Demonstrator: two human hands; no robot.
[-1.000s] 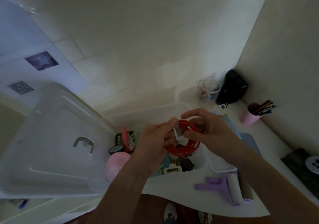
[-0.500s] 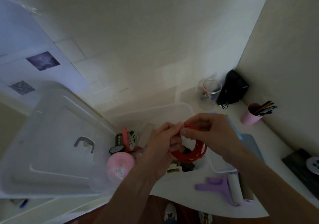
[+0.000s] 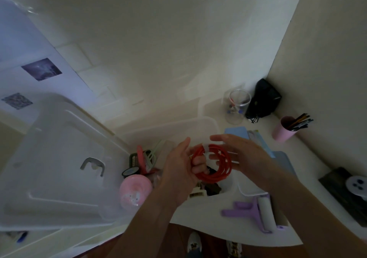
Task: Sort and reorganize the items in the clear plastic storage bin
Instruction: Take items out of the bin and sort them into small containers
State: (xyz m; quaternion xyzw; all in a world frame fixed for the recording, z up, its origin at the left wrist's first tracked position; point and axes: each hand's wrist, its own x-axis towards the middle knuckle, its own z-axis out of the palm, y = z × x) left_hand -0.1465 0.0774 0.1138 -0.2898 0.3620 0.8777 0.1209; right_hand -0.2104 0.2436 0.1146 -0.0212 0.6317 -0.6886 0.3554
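At centre frame our left hand (image 3: 179, 175) curls round a coiled red cable (image 3: 213, 165), while our right hand (image 3: 241, 154) spreads open behind it. We judge sorting underway; next, place the coil into the clear bin (image 3: 206, 121) beyond.

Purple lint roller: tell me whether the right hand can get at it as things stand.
Probably yes. The right hand is open beside the red cable coil, which the left hand holds. The purple lint roller lies uncovered on the counter just below that forearm.
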